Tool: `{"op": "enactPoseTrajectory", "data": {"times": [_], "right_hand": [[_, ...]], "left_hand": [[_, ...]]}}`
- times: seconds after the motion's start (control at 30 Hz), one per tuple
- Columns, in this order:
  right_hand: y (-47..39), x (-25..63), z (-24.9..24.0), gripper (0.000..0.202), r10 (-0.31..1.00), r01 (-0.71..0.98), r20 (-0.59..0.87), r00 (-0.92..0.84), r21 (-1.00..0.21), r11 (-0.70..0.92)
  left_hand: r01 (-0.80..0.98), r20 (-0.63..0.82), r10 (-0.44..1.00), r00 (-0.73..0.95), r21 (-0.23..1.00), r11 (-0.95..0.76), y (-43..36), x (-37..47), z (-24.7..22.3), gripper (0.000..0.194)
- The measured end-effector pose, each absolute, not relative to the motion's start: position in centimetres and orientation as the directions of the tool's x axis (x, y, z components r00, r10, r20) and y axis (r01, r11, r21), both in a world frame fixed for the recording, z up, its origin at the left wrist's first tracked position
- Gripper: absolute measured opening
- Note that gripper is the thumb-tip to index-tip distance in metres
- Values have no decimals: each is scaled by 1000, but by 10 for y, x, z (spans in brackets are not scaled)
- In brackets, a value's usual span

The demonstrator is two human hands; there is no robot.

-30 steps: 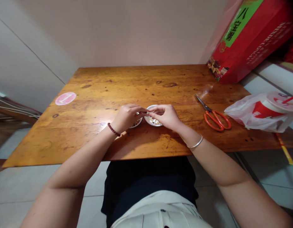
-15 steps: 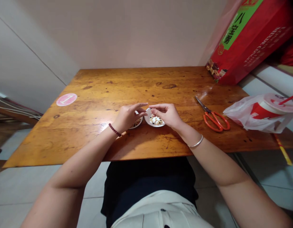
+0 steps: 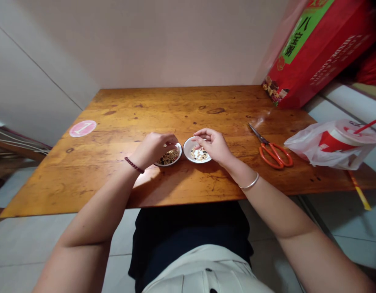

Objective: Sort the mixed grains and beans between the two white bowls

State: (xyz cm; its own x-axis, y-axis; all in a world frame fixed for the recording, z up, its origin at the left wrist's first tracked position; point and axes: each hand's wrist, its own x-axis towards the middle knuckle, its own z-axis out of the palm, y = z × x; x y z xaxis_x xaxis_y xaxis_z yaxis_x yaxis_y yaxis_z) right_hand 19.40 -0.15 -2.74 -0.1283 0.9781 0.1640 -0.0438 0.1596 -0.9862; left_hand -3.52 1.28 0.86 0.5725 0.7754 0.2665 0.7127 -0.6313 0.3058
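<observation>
Two small white bowls with dark rims sit side by side on the wooden table. The left bowl [image 3: 176, 158] holds many small tan and dark beads or beans, and my left hand [image 3: 154, 145] curls over it with its fingers bent down. My left fingertips are close together and partly hidden. In the right bowl [image 3: 189, 154] lie pale and dark small pieces. My right hand [image 3: 216, 147] is above its right side, thumb and forefinger drawn together in a pinch. Whatever is between those fingertips is too small to name.
Scissors with orange handles [image 3: 276, 156] lie right of my right hand. Farther right are a red and white cup [image 3: 337, 138] in a plastic bag and a big red box [image 3: 322, 53]. A round pink number sticker [image 3: 83, 128] marks the wooden table [image 3: 139, 110] at left.
My left hand has moved left and down, away from my right hand and over the left bowl. More of both bowls shows now. My right hand stays over the right bowl.
</observation>
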Motion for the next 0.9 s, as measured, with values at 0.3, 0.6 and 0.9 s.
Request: {"op": "enactPoseTrajectory", "data": {"times": [0.3,0.6,0.9], "right_hand": [[1,196,-38,20,973,115,221,-64,-967,227],[4,200,-36,10,952,254,303,-45,-918,304],[3,200,-34,12,960,282,279,-30,-919,276]], "left_hand": [[830,101,853,512,198,-521,20,-48,13,11],[836,126,848,514,147,-529,21,-49,10,15],[828,72,841,537,148,-541,20,-50,12,23]]}}
